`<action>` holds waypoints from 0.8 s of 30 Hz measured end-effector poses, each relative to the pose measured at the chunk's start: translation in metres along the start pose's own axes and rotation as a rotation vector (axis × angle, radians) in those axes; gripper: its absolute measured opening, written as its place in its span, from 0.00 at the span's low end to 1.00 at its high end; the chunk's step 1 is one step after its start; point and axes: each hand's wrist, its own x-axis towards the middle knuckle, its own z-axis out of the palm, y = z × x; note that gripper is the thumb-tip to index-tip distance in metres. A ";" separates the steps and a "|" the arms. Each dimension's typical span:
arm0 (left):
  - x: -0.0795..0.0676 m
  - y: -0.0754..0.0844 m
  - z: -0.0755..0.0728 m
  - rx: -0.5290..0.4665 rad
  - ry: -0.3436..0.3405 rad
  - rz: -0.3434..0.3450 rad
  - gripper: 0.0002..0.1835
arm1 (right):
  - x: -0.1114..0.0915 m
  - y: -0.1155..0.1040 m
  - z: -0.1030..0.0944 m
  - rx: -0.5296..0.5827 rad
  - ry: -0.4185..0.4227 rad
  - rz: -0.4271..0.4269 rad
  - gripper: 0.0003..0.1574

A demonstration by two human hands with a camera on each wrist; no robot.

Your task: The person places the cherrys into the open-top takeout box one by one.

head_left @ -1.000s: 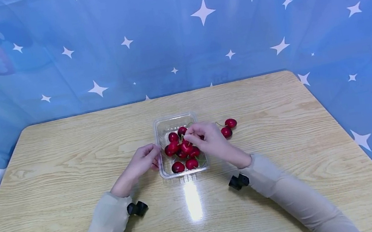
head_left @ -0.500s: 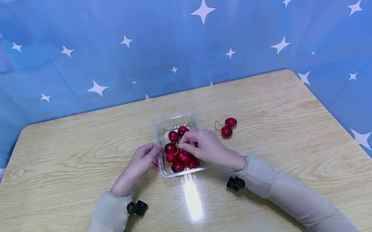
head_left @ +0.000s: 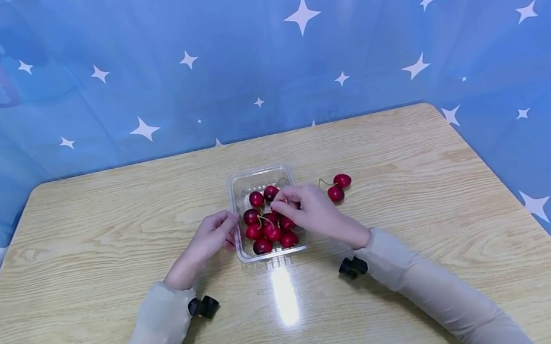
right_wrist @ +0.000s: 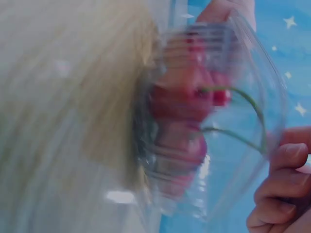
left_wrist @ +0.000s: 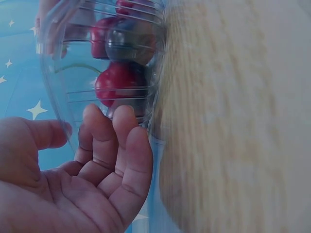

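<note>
A clear plastic box (head_left: 259, 173) holds several dark red cherries (head_left: 272, 232), some with green stems. My left hand (head_left: 214, 234) grips the box's left side. In the left wrist view, that hand's thumb (left_wrist: 51, 133) meets the rim, while its curled fingers lie against the outer wall. Over the right part of the box, my right hand (head_left: 308, 209) pinches with thumb and index finger. In the right wrist view, two green stems (right_wrist: 257, 111) run together up to the pinching fingertips, with their cherries low in the box. Seen from the head, this hand hides some of the fruit.
A pair of cherries (head_left: 338, 187) joined by their stems lies on the wooden table (head_left: 399, 200), right of the box. A blue curtain with white stars (head_left: 256, 49) stands behind the table's far edge. Black wrist cameras (head_left: 203, 307) sit on both sleeves.
My right hand dipped nearer and leftward, then came back up and right. Cherries inside the box shifted toward its near left part. My left hand stayed on the box's side.
</note>
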 end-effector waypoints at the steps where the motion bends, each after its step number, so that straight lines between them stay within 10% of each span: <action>1: 0.000 0.000 0.000 0.000 0.000 0.000 0.16 | 0.000 0.000 -0.003 0.003 0.011 0.001 0.07; 24: 0.000 -0.003 -0.001 0.009 0.006 -0.001 0.15 | 0.005 0.015 -0.043 0.008 0.163 0.045 0.06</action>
